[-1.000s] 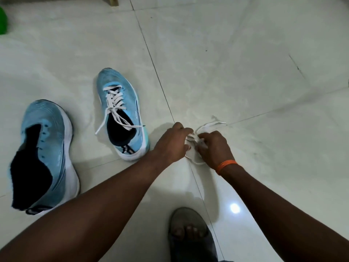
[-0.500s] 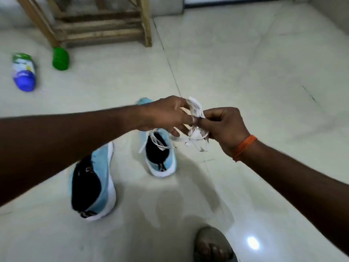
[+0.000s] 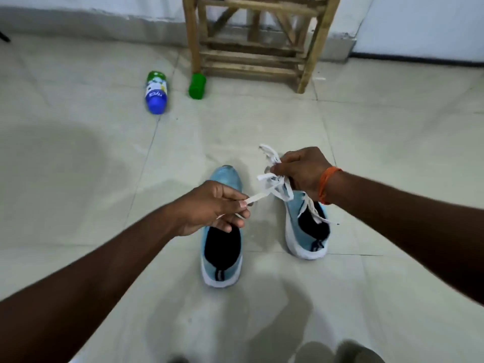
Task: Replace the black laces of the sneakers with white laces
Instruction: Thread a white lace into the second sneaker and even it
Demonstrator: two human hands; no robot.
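The white lace (image 3: 272, 183) is held in the air, bunched in the curled fingers (image 3: 281, 167) of the right hand (image 3: 303, 171). One strand stretches to the left hand (image 3: 209, 205), whose thumb and forefinger pinch its end. Under the left fingers an unlaced blue sneaker (image 3: 222, 258) stands on the floor (image 3: 104, 179). Under the right fingers stands a white-laced blue sneaker (image 3: 311, 239). Well beyond both are a bottle (image 3: 155, 91), a green container (image 3: 197, 85) and a wooden stool (image 3: 251, 35).
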